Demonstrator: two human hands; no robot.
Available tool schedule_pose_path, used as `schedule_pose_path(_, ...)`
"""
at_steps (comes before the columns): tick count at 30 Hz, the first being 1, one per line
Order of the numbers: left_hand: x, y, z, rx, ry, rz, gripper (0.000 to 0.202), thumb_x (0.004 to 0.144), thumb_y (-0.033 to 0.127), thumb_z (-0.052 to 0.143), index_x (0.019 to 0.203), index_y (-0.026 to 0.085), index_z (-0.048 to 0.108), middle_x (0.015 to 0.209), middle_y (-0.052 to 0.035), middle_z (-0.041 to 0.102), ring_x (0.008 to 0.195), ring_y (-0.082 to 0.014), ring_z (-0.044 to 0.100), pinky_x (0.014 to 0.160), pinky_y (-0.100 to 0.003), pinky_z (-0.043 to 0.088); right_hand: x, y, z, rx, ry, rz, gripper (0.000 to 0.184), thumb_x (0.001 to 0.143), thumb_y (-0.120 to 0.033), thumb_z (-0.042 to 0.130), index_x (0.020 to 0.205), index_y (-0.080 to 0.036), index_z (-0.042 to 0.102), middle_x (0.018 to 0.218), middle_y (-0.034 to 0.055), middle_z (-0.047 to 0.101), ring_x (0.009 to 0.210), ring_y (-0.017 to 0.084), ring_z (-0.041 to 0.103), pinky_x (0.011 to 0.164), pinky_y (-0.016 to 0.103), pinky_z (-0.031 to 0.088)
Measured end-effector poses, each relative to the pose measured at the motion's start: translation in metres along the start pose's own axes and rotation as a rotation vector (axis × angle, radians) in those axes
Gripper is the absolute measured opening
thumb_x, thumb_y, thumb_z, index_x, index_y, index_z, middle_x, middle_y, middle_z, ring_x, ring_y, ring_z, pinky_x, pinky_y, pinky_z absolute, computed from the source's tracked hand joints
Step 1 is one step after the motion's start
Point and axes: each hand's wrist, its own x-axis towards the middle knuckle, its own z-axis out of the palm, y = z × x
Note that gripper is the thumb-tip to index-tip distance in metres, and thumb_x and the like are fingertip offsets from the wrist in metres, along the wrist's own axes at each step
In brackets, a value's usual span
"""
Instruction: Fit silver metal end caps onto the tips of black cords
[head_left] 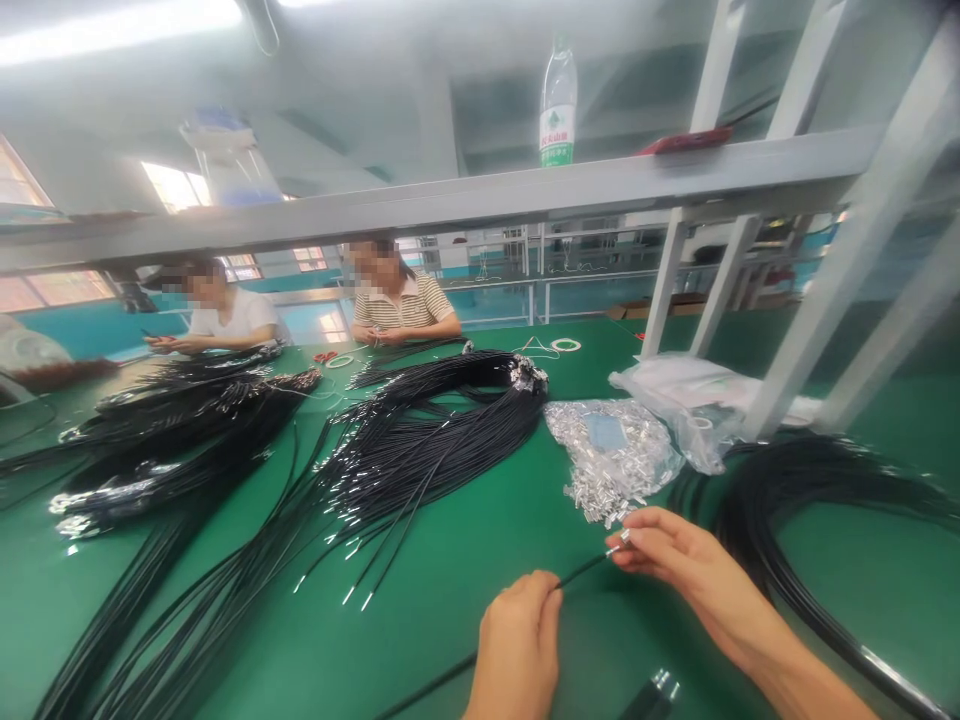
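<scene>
My left hand [517, 640] is closed in a pinch round a thin black cable [581, 572] near its end. My right hand [675, 560] pinches a small silver metal terminal [619, 541] at that cable's tip. Both hands hover low over the green table [465, 560], just in front of a heap of loose silver terminals [611, 455]. The cable trails back under my left hand towards the near edge.
Large bundles of black cables [420, 440] with metal tips fan across the middle and left. A coil of black cables [810, 500] lies at right beside clear plastic bags [682, 395]. Two people sit working at the far side. A bottle [558, 105] stands on the overhead shelf.
</scene>
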Motion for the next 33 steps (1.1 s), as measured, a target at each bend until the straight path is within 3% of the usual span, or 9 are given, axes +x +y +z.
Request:
schedule_pose_path(9, 0.000, 0.003, -0.002, 0.001, -0.007, -0.018, 0.029, 0.094, 0.018, 0.037, 0.087, 0.020, 0.065, 0.080, -0.0053, 0.068, 0.075, -0.0195, 0.064, 0.070, -0.026, 0.046, -0.003, -0.007, 0.009, -0.172, 0.028, -0.042, 0.054, 0.061, -0.064, 0.073, 0.086, -0.017, 0.059, 0.082, 0.0075, 0.069, 0.082, 0.025, 0.066, 0.084, 0.038, 0.050)
schedule_pose_path(13, -0.001, 0.005, -0.002, -0.001, -0.009, -0.025, 0.028, 0.093, 0.017, 0.038, 0.088, 0.020, 0.066, 0.081, -0.0053, 0.069, 0.076, -0.0198, 0.065, 0.071, -0.026, 0.046, -0.005, -0.006, 0.014, -0.223, 0.007, -0.055, 0.052, 0.063, -0.063, 0.071, 0.084, -0.018, 0.059, 0.082, 0.0073, 0.069, 0.081, 0.025, 0.067, 0.083, 0.037, 0.050)
schedule_pose_path(21, -0.001, 0.005, -0.003, 0.013, -0.007, -0.018, 0.028, 0.093, 0.015, 0.039, 0.087, 0.021, 0.066, 0.081, -0.0048, 0.070, 0.076, -0.0198, 0.065, 0.071, -0.026, 0.046, -0.002, 0.013, 0.015, -0.083, -0.032, 0.033, 0.046, 0.068, -0.056, 0.072, 0.087, -0.017, 0.058, 0.085, 0.0092, 0.071, 0.078, 0.022, 0.067, 0.078, 0.035, 0.052)
schedule_pose_path(27, -0.001, 0.007, -0.003, 0.088, -0.043, -0.006, 0.029, 0.092, 0.014, 0.038, 0.087, 0.021, 0.066, 0.083, -0.0057, 0.071, 0.078, -0.0207, 0.067, 0.071, -0.027, 0.046, -0.006, 0.020, 0.036, -0.118, -0.081, 0.031, 0.048, 0.064, -0.055, 0.074, 0.085, -0.015, 0.056, 0.073, 0.0086, 0.070, 0.066, 0.021, 0.066, 0.067, 0.033, 0.051)
schedule_pose_path(31, -0.002, 0.008, -0.004, 0.019, -0.024, -0.029, 0.026, 0.092, 0.014, 0.039, 0.097, 0.020, 0.064, 0.086, -0.0061, 0.071, 0.080, -0.0214, 0.067, 0.071, -0.028, 0.046, -0.003, 0.016, 0.016, -0.156, 0.035, 0.010, 0.058, 0.069, -0.051, 0.066, 0.111, -0.016, 0.048, 0.077, 0.0063, 0.069, 0.060, 0.020, 0.064, 0.062, 0.034, 0.050)
schedule_pose_path(33, -0.003, 0.009, -0.004, 0.023, -0.045, -0.064, 0.026, 0.091, 0.014, 0.040, 0.107, 0.019, 0.061, 0.088, -0.0071, 0.071, 0.080, -0.0233, 0.066, 0.071, -0.031, 0.046, 0.005, 0.016, -0.007, -0.341, 0.187, -0.081, 0.050, 0.073, -0.051, 0.057, 0.107, -0.016, 0.051, 0.075, 0.0065, 0.067, 0.061, 0.021, 0.063, 0.064, 0.036, 0.050)
